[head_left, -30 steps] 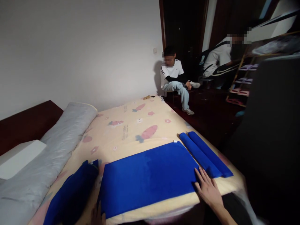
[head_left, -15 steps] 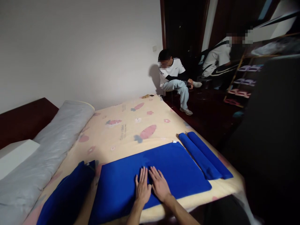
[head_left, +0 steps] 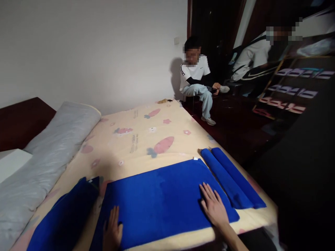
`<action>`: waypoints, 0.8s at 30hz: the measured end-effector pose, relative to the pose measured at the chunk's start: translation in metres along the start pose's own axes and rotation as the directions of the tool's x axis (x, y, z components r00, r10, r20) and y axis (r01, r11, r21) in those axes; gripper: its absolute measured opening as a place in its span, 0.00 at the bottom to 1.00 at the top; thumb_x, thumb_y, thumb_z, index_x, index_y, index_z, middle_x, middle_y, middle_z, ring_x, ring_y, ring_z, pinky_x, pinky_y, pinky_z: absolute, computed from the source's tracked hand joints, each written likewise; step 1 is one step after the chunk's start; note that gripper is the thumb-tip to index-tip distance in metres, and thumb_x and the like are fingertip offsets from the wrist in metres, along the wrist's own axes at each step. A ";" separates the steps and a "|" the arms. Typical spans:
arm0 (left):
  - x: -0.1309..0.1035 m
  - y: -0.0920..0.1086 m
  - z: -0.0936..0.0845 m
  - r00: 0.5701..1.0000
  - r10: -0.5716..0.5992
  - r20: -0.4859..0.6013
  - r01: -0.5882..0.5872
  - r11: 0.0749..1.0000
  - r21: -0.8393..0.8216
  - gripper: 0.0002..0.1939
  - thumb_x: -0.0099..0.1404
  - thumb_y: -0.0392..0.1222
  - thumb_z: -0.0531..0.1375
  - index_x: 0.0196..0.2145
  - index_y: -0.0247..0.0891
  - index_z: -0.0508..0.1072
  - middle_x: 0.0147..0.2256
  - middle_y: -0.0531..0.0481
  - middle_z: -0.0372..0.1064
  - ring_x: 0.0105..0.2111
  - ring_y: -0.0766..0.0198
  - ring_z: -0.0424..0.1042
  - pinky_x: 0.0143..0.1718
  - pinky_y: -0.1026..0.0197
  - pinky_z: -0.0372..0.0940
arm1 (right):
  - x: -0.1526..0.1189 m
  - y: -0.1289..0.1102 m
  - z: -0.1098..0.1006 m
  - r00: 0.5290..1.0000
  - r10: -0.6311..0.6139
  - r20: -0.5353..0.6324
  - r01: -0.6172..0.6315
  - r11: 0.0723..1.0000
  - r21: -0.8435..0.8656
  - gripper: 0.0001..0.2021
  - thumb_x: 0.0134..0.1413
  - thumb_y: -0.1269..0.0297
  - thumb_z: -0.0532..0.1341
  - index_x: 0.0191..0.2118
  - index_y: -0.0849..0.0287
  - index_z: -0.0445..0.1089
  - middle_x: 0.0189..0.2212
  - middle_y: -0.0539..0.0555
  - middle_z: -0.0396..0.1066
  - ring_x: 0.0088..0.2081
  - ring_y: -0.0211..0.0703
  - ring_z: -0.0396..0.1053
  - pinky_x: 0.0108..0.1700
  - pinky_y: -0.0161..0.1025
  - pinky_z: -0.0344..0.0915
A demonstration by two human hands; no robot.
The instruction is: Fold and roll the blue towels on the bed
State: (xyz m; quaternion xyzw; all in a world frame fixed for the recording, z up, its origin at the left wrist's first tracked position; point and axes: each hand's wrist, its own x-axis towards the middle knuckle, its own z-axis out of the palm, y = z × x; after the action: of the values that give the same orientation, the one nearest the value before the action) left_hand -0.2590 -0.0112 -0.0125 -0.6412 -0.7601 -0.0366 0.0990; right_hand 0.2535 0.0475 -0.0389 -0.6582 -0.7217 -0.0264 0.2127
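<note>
A flat blue cloth [head_left: 159,191], which looks like a towel, lies spread on the bed with a small white tag at its far edge. My left hand [head_left: 113,228] rests near its left end, fingers stretched out. On the right part of the cloth my right hand [head_left: 213,204] lies flat with its fingers apart. Neither hand holds anything. Just right of the cloth lie two rolled blue cloths [head_left: 225,177], side by side. Another blue cloth [head_left: 65,212], loosely heaped and partly in shadow, is to the left of my left hand.
The bed [head_left: 141,139] has a cream sheet with carrot prints. A long grey pillow [head_left: 60,132] and a white box [head_left: 13,162] are at the left. One person [head_left: 196,76] sits beyond the bed, another [head_left: 251,59] near a slipper rack [head_left: 293,90].
My hands have moved apart across the blue cloth from its middle, the left one toward the left end and the right one toward the right. The view has shifted slightly.
</note>
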 end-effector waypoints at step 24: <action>0.071 0.071 -0.011 0.996 0.045 0.075 -0.039 0.996 -0.083 0.33 0.65 0.31 0.45 0.67 0.45 0.48 0.67 0.46 0.50 0.67 0.58 0.49 0.65 0.45 0.48 | 0.083 -0.017 0.012 0.983 -0.112 0.145 0.108 0.994 0.033 0.29 0.62 0.63 0.48 0.68 0.58 0.52 0.66 0.57 0.53 0.68 0.48 0.47 0.66 0.53 0.47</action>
State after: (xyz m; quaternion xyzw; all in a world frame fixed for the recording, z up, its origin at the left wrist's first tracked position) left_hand -0.1997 0.0684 0.0069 -0.6615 -0.7475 -0.0407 0.0443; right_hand 0.2300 0.1268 -0.0175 -0.6148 -0.7709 0.0192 0.1654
